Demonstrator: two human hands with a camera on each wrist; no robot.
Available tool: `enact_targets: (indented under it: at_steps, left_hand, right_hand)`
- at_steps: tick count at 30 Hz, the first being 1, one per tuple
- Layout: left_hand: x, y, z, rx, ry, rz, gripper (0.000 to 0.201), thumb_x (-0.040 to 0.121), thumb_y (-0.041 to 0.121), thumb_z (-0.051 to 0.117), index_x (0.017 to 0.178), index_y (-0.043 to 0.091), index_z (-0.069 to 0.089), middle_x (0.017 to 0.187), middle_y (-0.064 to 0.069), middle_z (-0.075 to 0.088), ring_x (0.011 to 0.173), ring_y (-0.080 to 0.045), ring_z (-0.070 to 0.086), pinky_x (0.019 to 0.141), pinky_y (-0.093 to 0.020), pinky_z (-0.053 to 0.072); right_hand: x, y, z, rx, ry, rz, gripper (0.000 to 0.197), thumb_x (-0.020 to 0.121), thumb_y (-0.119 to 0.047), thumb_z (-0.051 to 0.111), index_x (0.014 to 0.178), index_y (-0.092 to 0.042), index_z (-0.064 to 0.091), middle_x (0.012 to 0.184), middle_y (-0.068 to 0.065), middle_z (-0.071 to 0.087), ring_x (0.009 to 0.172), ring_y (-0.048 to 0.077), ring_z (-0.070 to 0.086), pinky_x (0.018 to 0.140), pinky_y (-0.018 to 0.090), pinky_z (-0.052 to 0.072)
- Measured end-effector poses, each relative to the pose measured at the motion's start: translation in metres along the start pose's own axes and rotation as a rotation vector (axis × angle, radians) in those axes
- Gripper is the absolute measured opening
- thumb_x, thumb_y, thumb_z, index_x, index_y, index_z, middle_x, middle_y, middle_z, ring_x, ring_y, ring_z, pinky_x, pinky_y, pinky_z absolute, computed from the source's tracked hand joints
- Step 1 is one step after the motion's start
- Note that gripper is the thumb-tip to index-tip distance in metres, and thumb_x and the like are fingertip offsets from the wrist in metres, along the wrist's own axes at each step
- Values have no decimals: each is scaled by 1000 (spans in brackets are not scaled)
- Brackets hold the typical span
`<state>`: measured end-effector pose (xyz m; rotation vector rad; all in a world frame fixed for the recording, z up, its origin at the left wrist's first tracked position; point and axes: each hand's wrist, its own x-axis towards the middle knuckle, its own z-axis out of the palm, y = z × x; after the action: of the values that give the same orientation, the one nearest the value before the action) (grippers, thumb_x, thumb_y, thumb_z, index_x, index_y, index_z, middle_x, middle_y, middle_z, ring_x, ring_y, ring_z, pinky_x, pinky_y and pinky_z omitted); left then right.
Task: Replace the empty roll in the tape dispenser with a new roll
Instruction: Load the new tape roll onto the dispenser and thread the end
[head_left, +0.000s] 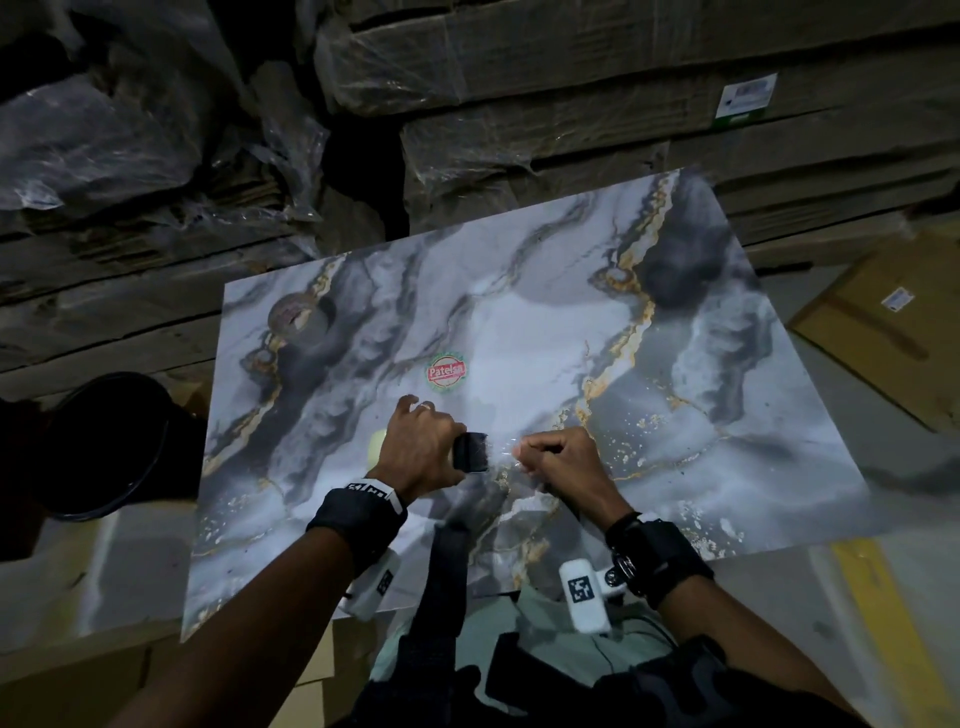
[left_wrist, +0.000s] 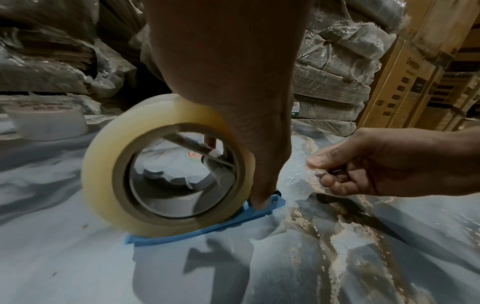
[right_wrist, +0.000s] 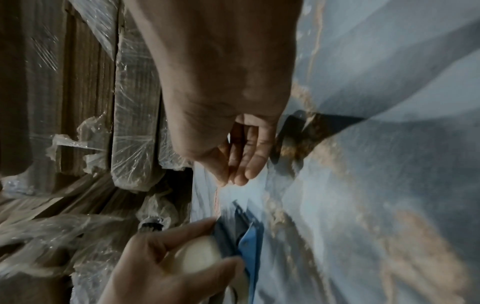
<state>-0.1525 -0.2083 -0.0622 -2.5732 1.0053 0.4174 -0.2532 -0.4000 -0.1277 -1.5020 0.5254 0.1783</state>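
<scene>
A blue tape dispenser (left_wrist: 207, 228) stands on the marble-patterned board (head_left: 675, 364) with a full clear tape roll (left_wrist: 166, 170) seated in it. My left hand (head_left: 421, 441) grips the roll and dispenser from above, one finger reaching down to the blue frame. Just right of it, my right hand (head_left: 540, 452) pinches the loose clear tape end (left_wrist: 309, 174), with a short strip stretched between the hands. In the right wrist view the dispenser's blue frame (right_wrist: 249, 246) and the roll (right_wrist: 197, 255) sit in my left hand (right_wrist: 168, 257). The used-up roll (head_left: 293, 314) lies flat at the board's far left.
Plastic-wrapped stacks of cardboard (head_left: 571, 130) rise just behind the board. A dark round tub (head_left: 104, 447) stands off its left edge and a flat brown box (head_left: 883, 322) off its right. A red and green sticker (head_left: 447, 371) is on the board beyond my hands.
</scene>
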Motion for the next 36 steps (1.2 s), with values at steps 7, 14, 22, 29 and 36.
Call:
enact_targets:
  at_steps: [7, 14, 22, 29, 36]
  left_hand:
    - [3, 3, -3, -1, -48, -4, 43, 60, 57, 66, 88, 26, 74, 84, 2, 75, 85, -26, 66, 87, -37, 40]
    - [5, 13, -10, 6, -108, -24, 36, 66, 42, 69, 97, 24, 70, 94, 2, 70, 87, -28, 68, 69, -32, 40]
    - [10, 16, -13, -38, -122, -53, 33, 62, 38, 72, 91, 21, 70, 91, 1, 70, 83, -29, 67, 64, -31, 35]
    - [9, 1, -20, -420, 28, -204, 50, 51, 63, 80, 89, 32, 78, 78, -3, 72, 83, -30, 65, 64, -31, 45]
    - [7, 4, -43, -1184, 31, -380, 24, 48, 42, 95, 66, 44, 78, 77, 6, 79, 80, -4, 72, 76, -27, 58]
  right_hand:
    - [0, 9, -6, 37, -19, 31, 8, 86, -11, 80, 85, -3, 81, 73, 18, 76, 60, 18, 66, 59, 31, 56]
    - [1, 10, -5, 26, 25, 35, 9, 85, -8, 75, 80, -2, 80, 69, 22, 74, 55, 20, 63, 55, 31, 53]
    - [1, 15, -14, 98, 2, 84, 13, 96, -9, 67, 100, 1, 75, 81, 19, 76, 65, 22, 70, 62, 32, 58]
    - [-11, 12, -38, 20, -217, 159, 12, 93, 1, 68, 103, 1, 73, 86, 24, 72, 76, 28, 67, 80, 48, 58]
    - [-30, -19, -25, 66, -353, 77, 65, 80, -37, 87, 133, -27, 50, 124, 6, 65, 109, 17, 72, 97, 44, 57]
